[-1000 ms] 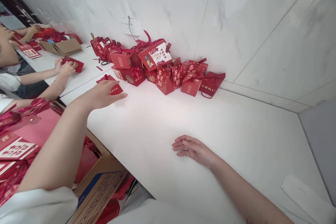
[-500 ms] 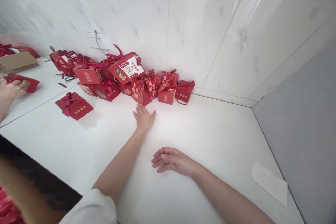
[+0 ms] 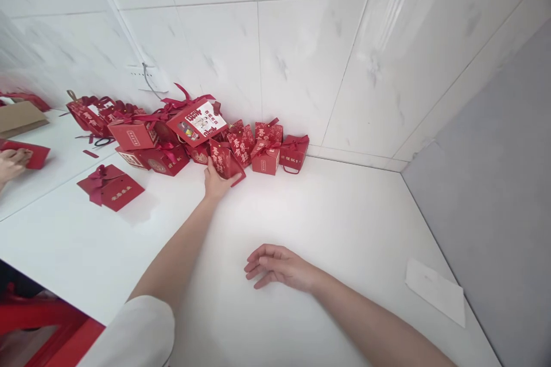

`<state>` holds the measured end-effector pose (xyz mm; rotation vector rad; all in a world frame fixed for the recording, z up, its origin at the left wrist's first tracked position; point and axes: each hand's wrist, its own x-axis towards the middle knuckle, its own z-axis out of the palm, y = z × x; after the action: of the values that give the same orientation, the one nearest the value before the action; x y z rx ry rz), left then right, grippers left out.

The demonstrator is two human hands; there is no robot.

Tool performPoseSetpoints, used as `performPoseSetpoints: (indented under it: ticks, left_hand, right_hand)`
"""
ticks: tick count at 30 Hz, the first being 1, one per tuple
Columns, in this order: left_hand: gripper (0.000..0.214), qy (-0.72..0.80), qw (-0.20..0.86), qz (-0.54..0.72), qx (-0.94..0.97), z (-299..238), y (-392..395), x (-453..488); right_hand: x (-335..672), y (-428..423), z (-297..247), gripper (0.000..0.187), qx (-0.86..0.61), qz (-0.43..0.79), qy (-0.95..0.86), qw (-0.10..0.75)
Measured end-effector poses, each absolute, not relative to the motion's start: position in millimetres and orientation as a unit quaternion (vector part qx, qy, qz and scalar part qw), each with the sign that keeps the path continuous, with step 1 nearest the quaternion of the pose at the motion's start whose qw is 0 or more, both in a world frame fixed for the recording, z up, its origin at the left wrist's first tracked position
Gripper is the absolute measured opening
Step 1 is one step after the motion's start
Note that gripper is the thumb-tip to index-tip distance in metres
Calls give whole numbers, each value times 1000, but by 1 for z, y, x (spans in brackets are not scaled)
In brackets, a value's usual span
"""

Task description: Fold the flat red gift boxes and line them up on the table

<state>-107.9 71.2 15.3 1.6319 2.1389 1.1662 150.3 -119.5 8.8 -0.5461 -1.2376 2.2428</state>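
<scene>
My left hand [image 3: 216, 183] grips a red gift box [image 3: 225, 159] with pale lettering at the front of the pile, thumb on its right side and fingers on its left. The box leans, its lower right corner near my thumb. My right hand [image 3: 275, 266] hovers over or rests on the white table, fingers apart and slightly curled, with nothing in it. Around the held box stand other red gift boxes with ribbons, among them a box with a white picture panel [image 3: 205, 119] lying on top and a small box [image 3: 266, 157] to the right.
A separate red box with a bow [image 3: 118, 192] sits on the left. Scissors [image 3: 103, 141] lie behind it. Another person's hand [image 3: 12, 165] holds a red piece at far left, near brown cardboard [image 3: 21, 119]. A white card [image 3: 434, 291] lies at right. Tiled wall [image 3: 301, 69] borders the back.
My left hand has closed on the front gift box, which now tilts away from its neighbours. My right hand stays nearly still. The view has shifted slightly.
</scene>
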Motion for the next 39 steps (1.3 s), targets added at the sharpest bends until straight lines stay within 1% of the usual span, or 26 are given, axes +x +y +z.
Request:
performPoseSetpoints:
  ticks: [2,4,6,8,9,11,13,15,17,21,22,23,25,26,27,29,30,32,33,34,35,37,39]
  left_hand:
    - [136,728,92,336,590,14,38,-93]
    - [128,701,111,307,634,11,-2,-79]
    - [101,651,166,316,670,7,-41,-69]
    - [84,612,202,355,677,5,-69,-62]
    - [80,592,213,376,681,5,-77,-60]
    - [79,551,225,404,694,6,-84,-55]
    - [84,519,234,405,715,8,-81,-51]
    - [92,500,252,385,734,8,-76,-47]
    - [96,490,275,365,743,7,-71,-46]
    - [89,482,308,350,741,5,-66,-49]
    - [87,481,313,349,741,5,-66,-50]
    - [86,478,317,349,741,6,-66,-50]
    - [85,465,333,352,741,10,-67,-51]
    - [81,453,350,350,742,12,-68,-51]
    - [73,439,371,345,742,14,-70,-52]
    - [47,426,385,342,744,17,-75,-54]
    - [36,434,366,357,742,19,-78,-54]
    - [24,464,287,422,724,24,-82,-54]
    - [24,474,247,458,710,27,-84,-53]
    - [29,477,229,486,696,31,-86,-51]
    - [38,473,237,505,682,35,-88,-48]
    - [52,458,312,518,651,45,-91,-40]
    - [51,458,423,508,595,53,-95,-32]
  right_hand:
    - [149,-124,8,32,-256,710,-543,367]
    - [150,-128,10,33,-321,536,-607,491]
    - [152,-128,13,45,-376,398,-610,573]
    - [155,-124,16,52,-422,343,-570,616]
    - [157,-121,16,56,-441,344,-549,621]
    - [158,-114,15,65,-468,383,-509,612]
    - [159,-108,11,74,-478,437,-477,594]
    - [159,-104,7,77,-476,468,-460,586]
    - [159,-102,5,79,-465,472,-466,587]
    - [158,-99,4,88,-465,468,-473,584]
    - [158,-98,4,84,-463,479,-467,581]
    - [158,-97,4,75,-458,494,-462,576]
    - [159,-93,3,49,-445,514,-461,570]
    - [160,-91,3,39,-441,514,-463,571]
    - [160,-90,2,32,-441,510,-460,577]
    - [162,-87,0,25,-437,514,-432,599]
    - [163,-85,-1,24,-432,526,-408,609]
    - [165,-84,-3,23,-414,563,-362,617]
    - [166,-84,-3,22,-404,580,-348,615]
    - [167,-85,-4,21,-395,596,-342,609]
    - [167,-85,-4,21,-387,610,-340,602]
    - [166,-87,-4,21,-373,632,-346,585]
    - [164,-90,-3,23,-364,649,-367,558]
